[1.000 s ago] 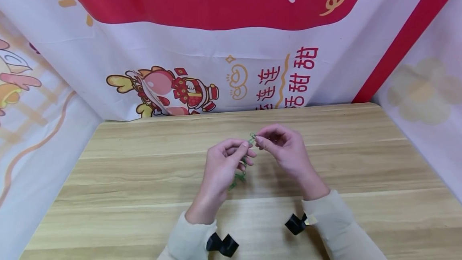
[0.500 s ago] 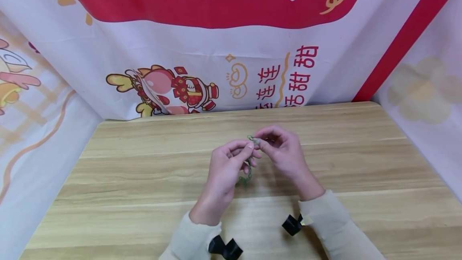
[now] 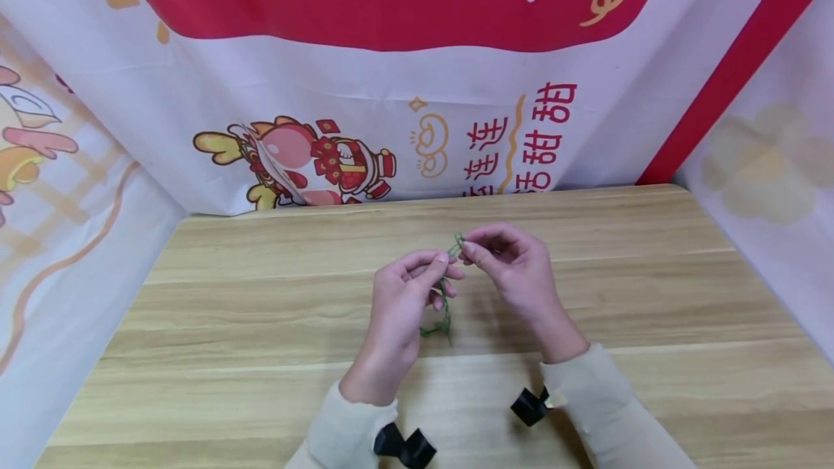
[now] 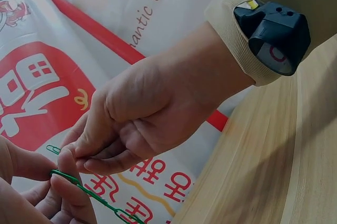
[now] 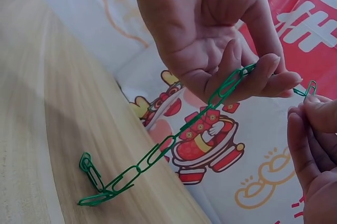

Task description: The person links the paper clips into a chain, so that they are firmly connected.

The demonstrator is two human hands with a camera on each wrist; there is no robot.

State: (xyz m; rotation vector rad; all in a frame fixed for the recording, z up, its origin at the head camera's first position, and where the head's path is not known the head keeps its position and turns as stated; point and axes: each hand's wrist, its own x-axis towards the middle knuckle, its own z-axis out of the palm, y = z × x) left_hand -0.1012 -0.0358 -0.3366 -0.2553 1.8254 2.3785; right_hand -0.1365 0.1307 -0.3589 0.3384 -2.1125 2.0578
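A chain of green paper clips (image 5: 139, 169) hangs from my left hand (image 3: 402, 302), which pinches its upper end between thumb and fingers. In the right wrist view the chain slants down past the curled lower fingers, and its tail lies bunched on the wooden table. My right hand (image 3: 517, 270) faces it closely, thumb and fingertip pinching another green paper clip (image 5: 311, 88) whose looped end sticks out above. The two clips overlap in the small gap between the hands; whether they are hooked together I cannot tell.
Beneath both hands lies a light wood table (image 3: 228, 331). A printed white and red cloth (image 3: 365, 78) rises behind its far edge, with further cloths at left and right. Black wrist cameras (image 3: 405, 447) sit on both beige cuffs.
The hands come together half a second ago, then draw slightly apart again, the clip showing between them. The hanging chain has swung and now hangs straighter below my left hand.
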